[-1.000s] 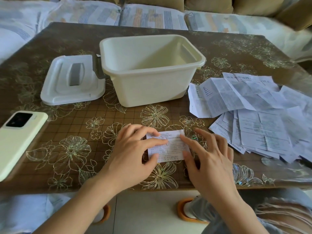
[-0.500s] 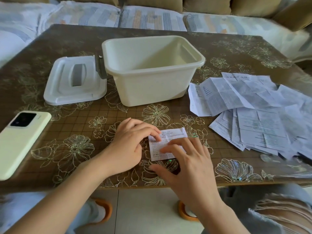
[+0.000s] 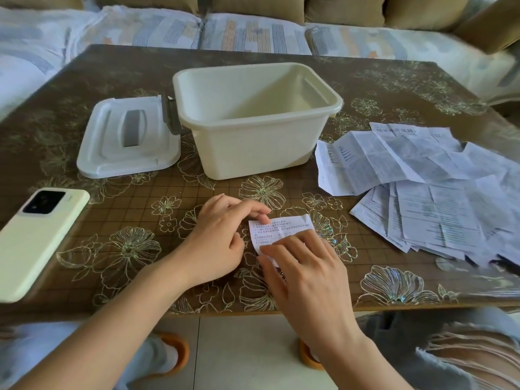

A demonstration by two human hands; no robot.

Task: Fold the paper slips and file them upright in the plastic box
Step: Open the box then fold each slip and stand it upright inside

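Just in front of the plastic box (image 3: 253, 153), the folded slip (image 3: 284, 228) lies flat. The right hand (image 3: 306, 274) presses it with straight fingers, and the left hand (image 3: 222, 240) touches its corner with bent fingertips, perhaps pinching.

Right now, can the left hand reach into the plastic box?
Probably yes. The plastic box stands open just beyond the left hand, its lid set aside, only bare table between them. That hand's fingertips rest on the folded slip, which the right hand presses flat.
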